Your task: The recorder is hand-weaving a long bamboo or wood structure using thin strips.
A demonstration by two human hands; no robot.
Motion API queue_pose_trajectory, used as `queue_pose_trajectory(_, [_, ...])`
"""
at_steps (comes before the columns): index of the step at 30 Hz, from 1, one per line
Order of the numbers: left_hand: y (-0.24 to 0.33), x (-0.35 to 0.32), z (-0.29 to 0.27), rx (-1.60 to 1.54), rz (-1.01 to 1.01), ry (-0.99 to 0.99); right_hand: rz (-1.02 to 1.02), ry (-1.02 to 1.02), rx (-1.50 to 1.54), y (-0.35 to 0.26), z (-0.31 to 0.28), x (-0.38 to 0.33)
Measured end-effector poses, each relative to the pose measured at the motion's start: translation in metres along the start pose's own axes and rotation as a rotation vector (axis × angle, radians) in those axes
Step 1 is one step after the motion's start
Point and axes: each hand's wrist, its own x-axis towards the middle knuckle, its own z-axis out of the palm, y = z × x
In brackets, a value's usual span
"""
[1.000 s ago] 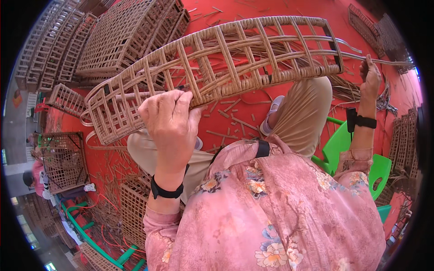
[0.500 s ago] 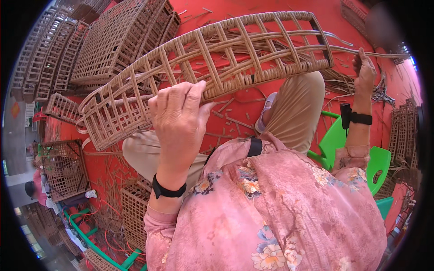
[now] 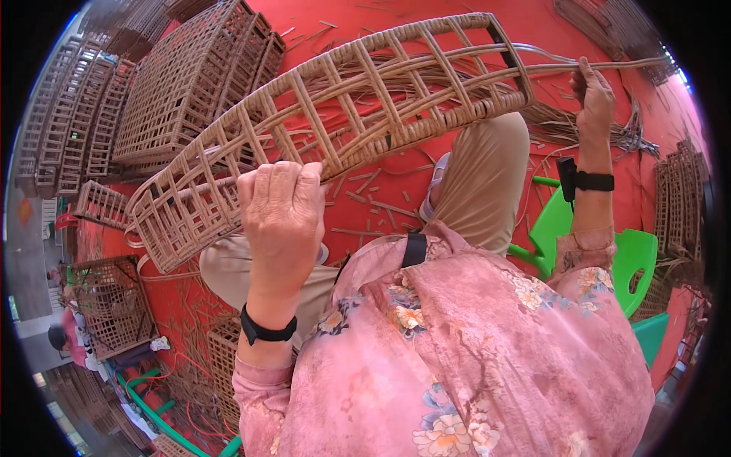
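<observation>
Brown wicker: a long open frame [image 3: 378, 86], held aslant over the red floor [image 3: 525, 23], its low end near left, other end far right. Left hand [image 3: 282, 217] is closed over its near rim; right hand [image 3: 596, 99] pinches a long strand [image 3: 632, 64] past the frame's right end. Prob. light for its length, w/ stiff wrapped rims; thin slats prob. flex more, so best grip = rim, approx. mid-length. Strand looks bendy, maybe a bit slick: pinch firmly, no sharp kinks b/c it might crack.
</observation>
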Motion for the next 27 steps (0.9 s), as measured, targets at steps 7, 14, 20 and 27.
queue_pose_trajectory(7, [0.035,0.027,0.011,-0.144,-0.144,-0.035,-0.017,-0.003,0.022,0.000,-0.007,-0.006])
queue_pose_trajectory(14, [0.038,0.038,0.038,-0.109,-0.110,0.014,-0.041,-0.025,0.070,-0.007,-0.008,-0.009])
queue_pose_trajectory(20, [0.033,0.036,0.039,-0.150,0.002,0.060,0.008,0.007,0.064,-0.010,-0.008,-0.017])
queue_pose_trajectory(27, [0.058,0.057,0.032,-0.128,-0.017,0.026,0.010,-0.021,0.018,-0.011,-0.005,-0.027])
